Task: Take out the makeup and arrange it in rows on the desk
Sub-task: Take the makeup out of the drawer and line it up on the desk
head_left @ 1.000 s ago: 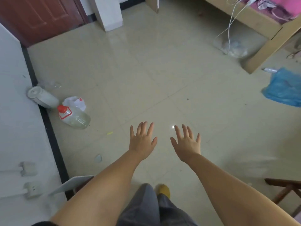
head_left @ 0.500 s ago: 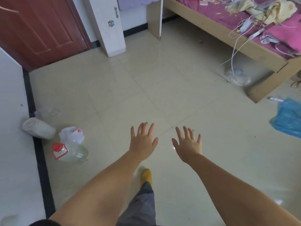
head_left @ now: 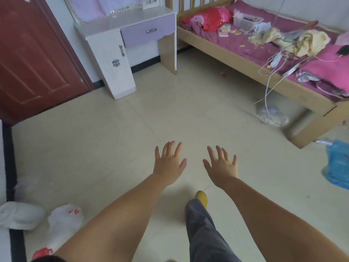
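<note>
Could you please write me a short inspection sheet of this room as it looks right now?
Surface: white desk with a purple drawer, shut; top looks bare.
Job's things: no makeup seen.
Clutter: plastic jug and blue bag on the tiled floor; clothes and a red bag on the bed.
Grip: left hand and right hand both open, fingers spread, holding nothing.
Cables: white cables hang off the bed.
Surroundings: red door at left.
</note>
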The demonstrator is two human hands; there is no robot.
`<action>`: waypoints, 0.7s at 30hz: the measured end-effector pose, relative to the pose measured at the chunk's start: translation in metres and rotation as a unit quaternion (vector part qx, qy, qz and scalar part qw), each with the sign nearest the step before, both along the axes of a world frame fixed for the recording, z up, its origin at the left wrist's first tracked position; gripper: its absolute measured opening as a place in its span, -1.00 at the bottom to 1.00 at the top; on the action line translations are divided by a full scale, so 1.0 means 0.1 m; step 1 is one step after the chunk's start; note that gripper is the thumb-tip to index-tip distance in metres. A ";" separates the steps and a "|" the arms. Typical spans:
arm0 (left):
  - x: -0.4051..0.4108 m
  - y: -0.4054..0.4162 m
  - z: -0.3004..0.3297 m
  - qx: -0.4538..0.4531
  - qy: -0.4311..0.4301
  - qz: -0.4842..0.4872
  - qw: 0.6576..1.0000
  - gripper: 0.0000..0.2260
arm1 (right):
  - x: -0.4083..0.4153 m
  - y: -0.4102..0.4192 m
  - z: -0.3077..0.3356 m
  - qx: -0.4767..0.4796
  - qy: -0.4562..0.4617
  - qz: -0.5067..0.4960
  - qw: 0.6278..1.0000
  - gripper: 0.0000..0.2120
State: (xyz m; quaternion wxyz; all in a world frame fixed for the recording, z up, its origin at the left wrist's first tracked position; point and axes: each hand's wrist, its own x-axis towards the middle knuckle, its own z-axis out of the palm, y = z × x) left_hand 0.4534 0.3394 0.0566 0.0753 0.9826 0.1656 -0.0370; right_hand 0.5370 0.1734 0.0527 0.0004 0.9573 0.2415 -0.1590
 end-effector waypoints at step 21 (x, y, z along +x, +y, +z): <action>4.34 2.29 -0.04 -0.028 0.027 0.094 0.995 -0.48 | 4.63 2.44 0.03 -0.012 -0.014 0.108 0.994 -0.48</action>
